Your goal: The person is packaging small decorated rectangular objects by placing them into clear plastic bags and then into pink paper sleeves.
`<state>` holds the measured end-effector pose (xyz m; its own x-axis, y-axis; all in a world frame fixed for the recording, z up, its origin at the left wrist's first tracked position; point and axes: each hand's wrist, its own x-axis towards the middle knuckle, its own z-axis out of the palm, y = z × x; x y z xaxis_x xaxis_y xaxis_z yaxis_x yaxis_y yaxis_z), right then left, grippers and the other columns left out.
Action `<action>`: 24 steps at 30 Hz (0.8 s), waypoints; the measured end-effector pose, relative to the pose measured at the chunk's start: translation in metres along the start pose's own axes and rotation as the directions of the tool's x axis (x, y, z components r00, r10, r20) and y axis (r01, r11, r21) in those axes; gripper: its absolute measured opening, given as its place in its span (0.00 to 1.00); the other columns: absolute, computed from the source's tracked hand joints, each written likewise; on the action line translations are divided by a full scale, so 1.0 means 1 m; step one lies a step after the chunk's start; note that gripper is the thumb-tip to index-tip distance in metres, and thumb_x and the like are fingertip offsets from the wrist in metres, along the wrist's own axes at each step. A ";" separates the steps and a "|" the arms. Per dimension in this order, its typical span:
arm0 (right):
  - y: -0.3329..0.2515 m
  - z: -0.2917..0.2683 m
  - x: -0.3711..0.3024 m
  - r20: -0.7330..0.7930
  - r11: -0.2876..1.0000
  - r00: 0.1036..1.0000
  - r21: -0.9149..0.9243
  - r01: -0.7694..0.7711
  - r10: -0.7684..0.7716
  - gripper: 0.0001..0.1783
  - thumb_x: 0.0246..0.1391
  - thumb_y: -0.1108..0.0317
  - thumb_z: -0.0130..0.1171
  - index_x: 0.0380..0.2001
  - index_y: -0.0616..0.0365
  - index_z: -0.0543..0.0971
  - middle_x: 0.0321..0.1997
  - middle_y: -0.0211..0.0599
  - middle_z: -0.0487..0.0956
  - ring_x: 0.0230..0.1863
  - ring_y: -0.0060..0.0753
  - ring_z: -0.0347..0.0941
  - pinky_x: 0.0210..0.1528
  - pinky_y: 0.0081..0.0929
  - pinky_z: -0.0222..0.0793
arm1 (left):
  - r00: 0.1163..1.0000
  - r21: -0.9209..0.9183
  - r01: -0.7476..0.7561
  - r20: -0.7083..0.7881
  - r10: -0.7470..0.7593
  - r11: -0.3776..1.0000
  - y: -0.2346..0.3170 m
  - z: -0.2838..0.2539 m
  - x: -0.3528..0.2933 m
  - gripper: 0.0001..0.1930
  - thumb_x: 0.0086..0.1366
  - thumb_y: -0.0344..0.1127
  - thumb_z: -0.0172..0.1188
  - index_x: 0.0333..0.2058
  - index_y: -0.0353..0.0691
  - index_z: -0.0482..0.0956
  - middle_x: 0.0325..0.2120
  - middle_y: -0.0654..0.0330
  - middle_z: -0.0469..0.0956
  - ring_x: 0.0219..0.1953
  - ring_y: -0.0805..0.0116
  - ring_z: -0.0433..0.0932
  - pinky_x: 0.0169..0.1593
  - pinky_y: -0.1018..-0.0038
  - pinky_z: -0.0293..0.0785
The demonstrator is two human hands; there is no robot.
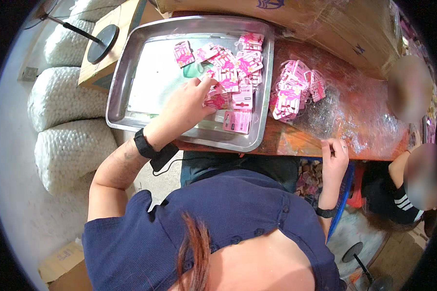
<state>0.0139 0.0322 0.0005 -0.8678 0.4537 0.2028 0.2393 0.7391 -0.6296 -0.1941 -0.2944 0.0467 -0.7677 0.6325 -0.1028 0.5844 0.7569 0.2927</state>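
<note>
My left hand [192, 101] reaches into a metal tray [115, 97]. Its thumb and bent fingers close around a pink card [218, 101] among several others. These are small pink-and-white packaging cards, piled loosely over the tray's right half. One pink card [183, 53] lies apart, nearer the middle. My right hand [335, 151] is at the table's front edge, its fingers curled; whatever they may hold is too small to make out. Beyond it, on the table, sits a heap of similar cards [290, 92].
Clear plastic [349, 116] covers part of the reddish table [296, 140]. A large cardboard box [325, 24] stands along the back. At the left are stuffed white sacks [68, 97] and a carton bearing a black stand [103, 43]. People sit close by on the right.
</note>
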 end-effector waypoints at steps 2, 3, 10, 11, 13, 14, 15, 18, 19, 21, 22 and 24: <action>0.003 -0.011 -0.003 -0.049 1.000 0.999 -0.005 0.018 -0.018 0.09 0.55 0.69 0.64 0.28 0.64 0.77 0.30 0.39 0.74 0.32 0.38 0.71 0.37 0.30 0.67 | 0.999 -0.083 -0.035 0.009 0.036 0.996 0.017 -0.007 0.010 0.28 0.56 0.39 0.69 0.55 0.45 0.70 0.37 0.50 0.74 0.42 0.49 0.77 0.44 0.59 0.74; 0.004 -0.015 -0.004 -0.060 1.000 0.998 -0.004 0.018 -0.018 0.08 0.54 0.70 0.64 0.28 0.64 0.77 0.29 0.39 0.74 0.32 0.38 0.71 0.37 0.30 0.67 | 0.996 -0.116 -0.086 0.001 0.086 0.990 0.023 -0.009 0.013 0.25 0.56 0.37 0.68 0.53 0.44 0.73 0.36 0.50 0.76 0.40 0.52 0.78 0.43 0.61 0.75; 0.000 -0.004 0.003 -0.048 1.000 0.998 0.007 0.031 -0.030 0.09 0.54 0.68 0.65 0.27 0.63 0.78 0.27 0.39 0.74 0.31 0.38 0.71 0.35 0.31 0.67 | 0.997 -0.765 0.027 0.066 0.037 0.644 0.022 -0.050 0.037 0.17 0.62 0.28 0.66 0.49 0.31 0.78 0.36 0.62 0.82 0.37 0.77 0.79 0.41 0.79 0.77; 0.000 -0.002 0.002 -0.045 0.999 0.998 0.023 0.033 -0.032 0.10 0.54 0.67 0.65 0.27 0.63 0.78 0.27 0.38 0.74 0.31 0.38 0.71 0.35 0.31 0.67 | 0.997 -0.779 -0.056 -0.005 0.083 0.625 0.024 -0.055 0.044 0.17 0.61 0.28 0.67 0.49 0.31 0.79 0.36 0.62 0.82 0.37 0.77 0.79 0.41 0.78 0.77; 0.000 -0.004 0.003 -0.054 1.000 0.998 0.012 0.025 -0.024 0.10 0.54 0.66 0.65 0.27 0.62 0.78 0.27 0.38 0.74 0.31 0.39 0.71 0.35 0.32 0.67 | 0.989 -0.859 -0.054 0.024 0.146 0.510 0.041 -0.056 0.066 0.21 0.60 0.30 0.69 0.51 0.31 0.77 0.36 0.61 0.82 0.36 0.78 0.79 0.40 0.79 0.77; 0.002 -0.006 0.002 -0.056 1.000 0.998 -0.002 0.017 -0.017 0.11 0.54 0.65 0.65 0.27 0.62 0.78 0.27 0.38 0.74 0.31 0.39 0.71 0.35 0.33 0.67 | 0.988 -0.864 -0.021 0.059 0.142 0.503 0.057 -0.050 0.077 0.24 0.58 0.31 0.70 0.53 0.30 0.75 0.36 0.61 0.82 0.36 0.77 0.80 0.40 0.79 0.77; 0.003 -0.008 0.002 -0.071 1.000 0.997 -0.012 0.011 -0.012 0.11 0.54 0.65 0.65 0.27 0.62 0.78 0.27 0.38 0.74 0.31 0.39 0.71 0.35 0.33 0.67 | 0.986 -0.868 0.009 0.091 0.142 0.497 0.072 -0.046 0.089 0.27 0.57 0.33 0.72 0.54 0.30 0.73 0.36 0.60 0.82 0.36 0.77 0.80 0.40 0.80 0.77; 0.007 -0.020 0.002 -0.042 1.000 0.999 -0.011 0.024 -0.025 0.10 0.52 0.62 0.66 0.30 0.58 0.81 0.30 0.38 0.77 0.34 0.43 0.72 0.38 0.36 0.68 | 0.984 -0.600 -0.161 -0.036 0.175 0.783 0.100 -0.015 0.115 0.35 0.52 0.41 0.75 0.55 0.32 0.71 0.38 0.53 0.82 0.40 0.63 0.80 0.45 0.71 0.76; 0.017 -0.015 0.004 -0.092 0.985 0.985 -0.108 0.136 -0.146 0.11 0.51 0.61 0.67 0.33 0.57 0.82 0.35 0.39 0.78 0.40 0.44 0.73 0.43 0.36 0.70 | 0.949 -0.350 -0.292 -0.225 0.222 0.890 0.097 0.004 0.120 0.35 0.51 0.42 0.75 0.54 0.33 0.71 0.40 0.49 0.82 0.44 0.56 0.81 0.48 0.67 0.75; 0.013 -0.027 0.010 -0.129 0.990 0.982 -0.003 0.140 -0.139 0.13 0.50 0.60 0.68 0.35 0.56 0.83 0.37 0.38 0.78 0.46 0.44 0.72 0.48 0.36 0.70 | 0.987 -0.373 -0.162 -0.050 0.155 0.914 0.111 -0.005 0.115 0.39 0.50 0.44 0.75 0.59 0.37 0.70 0.44 0.46 0.81 0.48 0.55 0.80 0.51 0.65 0.75; 0.014 -0.039 0.016 -0.180 0.992 0.975 -0.028 0.127 -0.130 0.13 0.50 0.60 0.68 0.35 0.56 0.83 0.37 0.38 0.78 0.46 0.44 0.72 0.48 0.36 0.70 | 0.976 -0.346 -0.218 -0.083 0.202 0.912 0.108 0.000 0.115 0.37 0.52 0.44 0.74 0.58 0.37 0.71 0.45 0.45 0.80 0.49 0.55 0.80 0.52 0.65 0.74; 0.022 -0.062 0.040 -0.296 0.951 0.904 -0.095 0.294 -0.309 0.12 0.51 0.61 0.68 0.34 0.57 0.83 0.36 0.37 0.78 0.43 0.41 0.73 0.48 0.33 0.70 | 0.967 -0.298 -0.254 -0.059 0.248 0.920 0.106 0.001 0.116 0.33 0.54 0.43 0.72 0.57 0.37 0.73 0.46 0.43 0.80 0.51 0.54 0.79 0.53 0.64 0.74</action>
<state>0.0111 0.0971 0.0411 -0.7291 0.3289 0.6002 0.0136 0.8837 -0.4678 -0.2211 -0.1408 0.0644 -0.6132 0.7894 0.0296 0.6543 0.4865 0.5790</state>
